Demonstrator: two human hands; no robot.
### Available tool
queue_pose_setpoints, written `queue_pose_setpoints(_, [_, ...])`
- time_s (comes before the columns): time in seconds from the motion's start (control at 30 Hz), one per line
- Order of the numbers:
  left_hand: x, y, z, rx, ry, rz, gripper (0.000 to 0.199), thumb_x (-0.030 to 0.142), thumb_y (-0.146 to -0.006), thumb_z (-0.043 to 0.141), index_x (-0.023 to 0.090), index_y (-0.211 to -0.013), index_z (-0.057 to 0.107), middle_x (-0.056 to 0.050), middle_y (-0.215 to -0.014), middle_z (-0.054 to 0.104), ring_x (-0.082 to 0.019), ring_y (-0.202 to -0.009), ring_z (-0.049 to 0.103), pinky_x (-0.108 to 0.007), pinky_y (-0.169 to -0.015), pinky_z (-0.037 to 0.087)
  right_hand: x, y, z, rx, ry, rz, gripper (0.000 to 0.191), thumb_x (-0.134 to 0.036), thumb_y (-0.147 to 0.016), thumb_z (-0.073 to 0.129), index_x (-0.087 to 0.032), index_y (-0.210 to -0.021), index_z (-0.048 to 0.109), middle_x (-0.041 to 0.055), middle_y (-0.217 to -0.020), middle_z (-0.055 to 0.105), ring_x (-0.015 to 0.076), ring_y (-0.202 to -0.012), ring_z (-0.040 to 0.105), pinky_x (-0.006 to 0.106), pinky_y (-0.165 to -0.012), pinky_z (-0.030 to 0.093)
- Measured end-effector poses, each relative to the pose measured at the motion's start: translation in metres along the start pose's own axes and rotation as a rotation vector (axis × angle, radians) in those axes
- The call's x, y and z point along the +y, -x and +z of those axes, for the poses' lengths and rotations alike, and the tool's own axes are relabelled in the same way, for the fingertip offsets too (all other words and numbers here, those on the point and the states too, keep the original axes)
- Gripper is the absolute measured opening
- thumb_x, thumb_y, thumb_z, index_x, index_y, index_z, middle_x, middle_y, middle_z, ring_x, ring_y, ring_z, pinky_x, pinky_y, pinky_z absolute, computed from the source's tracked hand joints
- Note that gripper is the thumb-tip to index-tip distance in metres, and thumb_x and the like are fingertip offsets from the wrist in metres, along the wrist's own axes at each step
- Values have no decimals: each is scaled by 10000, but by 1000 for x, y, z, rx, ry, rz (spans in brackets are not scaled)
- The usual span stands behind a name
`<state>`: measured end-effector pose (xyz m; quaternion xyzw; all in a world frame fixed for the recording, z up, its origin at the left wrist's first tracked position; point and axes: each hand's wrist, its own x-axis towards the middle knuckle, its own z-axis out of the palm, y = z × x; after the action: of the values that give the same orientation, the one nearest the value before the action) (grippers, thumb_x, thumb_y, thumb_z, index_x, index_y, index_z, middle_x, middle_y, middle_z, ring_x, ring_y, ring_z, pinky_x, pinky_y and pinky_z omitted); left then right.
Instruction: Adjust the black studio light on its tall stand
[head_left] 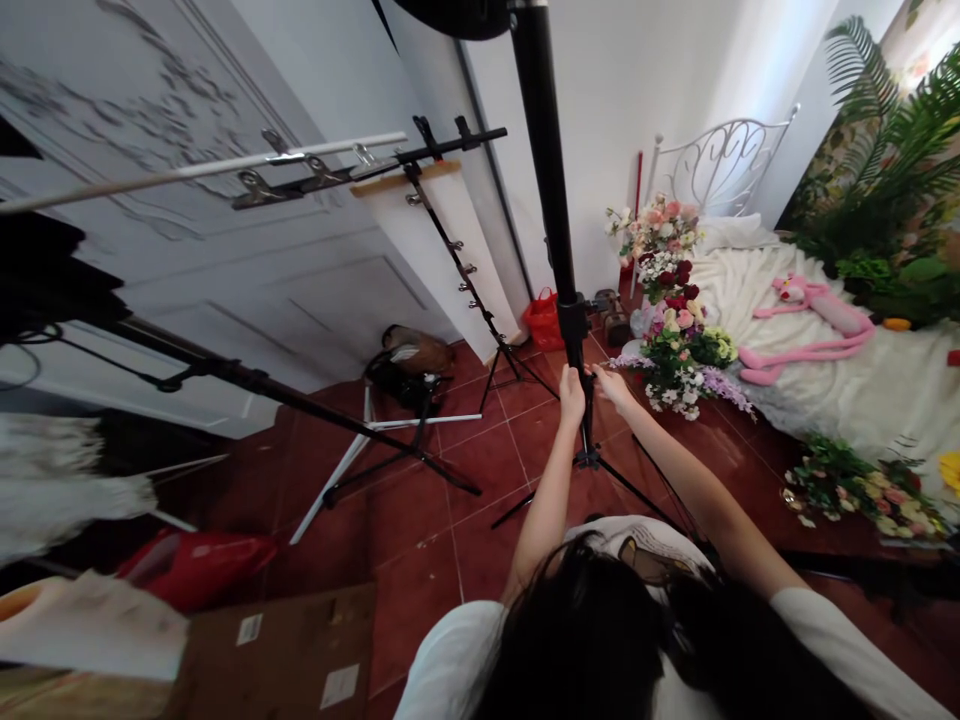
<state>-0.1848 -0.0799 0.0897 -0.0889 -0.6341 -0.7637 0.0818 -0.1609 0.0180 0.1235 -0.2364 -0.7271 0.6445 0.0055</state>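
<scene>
White short-sleeved top (448, 655), dark patterned front print.

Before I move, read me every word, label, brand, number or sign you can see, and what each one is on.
No text is readable.
Upper label and lower label on the cardboard: too small to read.
Faint pale mark on the red bag: too blurred to read.
Black stand: none that I can make out.
</scene>
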Motion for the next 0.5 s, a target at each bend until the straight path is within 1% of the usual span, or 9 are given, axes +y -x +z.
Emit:
queue_pose_setpoints(0.07, [1,1,0,11,-18,3,596,757,-893,370,205,-823,582,-44,-821,638,-158,-787,628,-308,-804,531,0,2,0,35,-115,91,307,-451,-896,602,-161,-823,673,74,-833,732,164,-818,695,216,-649,504])
queue_pose_setpoints(0.1, [2,1,1,13,-25,2,596,757,-893,367,205,-822,579,-46,-824,636,-158,-792,628,-309,-813,529,0,2,0,49,-160,113,283,-435,-887,622,-164,-820,669,73,-852,733,159,-828,696,210,-653,501])
queue_pose_setpoints(0.2, [6,2,1,17,-41,-13,597,758,-895,355,206,-817,572,-47,-820,633,-159,-784,626,-307,-808,529,-2,2,-1,66,-240,121,239,-406,-853,676,-175,-795,651,65,-850,727,153,-835,694,200,-663,497])
queue_pose_setpoints(0.3, [10,3,2,12,-32,-42,594,748,-906,348,204,-830,576,-50,-823,641,-158,-780,633,-307,-808,535,0,2,-2,7,-282,73,247,-427,-830,699,-190,-799,639,55,-847,724,154,-868,692,201,-705,513])
queue_pose_setpoints(0.43, [12,4,2,-6,-21,-45,585,738,-911,356,204,-820,576,-57,-832,657,-159,-793,645,-313,-835,540,9,7,-3,-100,-357,-72,296,-488,-836,680,-208,-930,651,43,-1036,731,132,-963,676,201,-773,522])
queue_pose_setpoints(0.5, [12,4,2,-9,-28,-38,578,735,-912,359,207,-828,579,-60,-843,663,-162,-798,648,-317,-842,540,13,9,-5,-134,-394,-92,296,-477,-837,676,-218,-977,651,19,-1037,725,106,-896,668,188,-741,515])
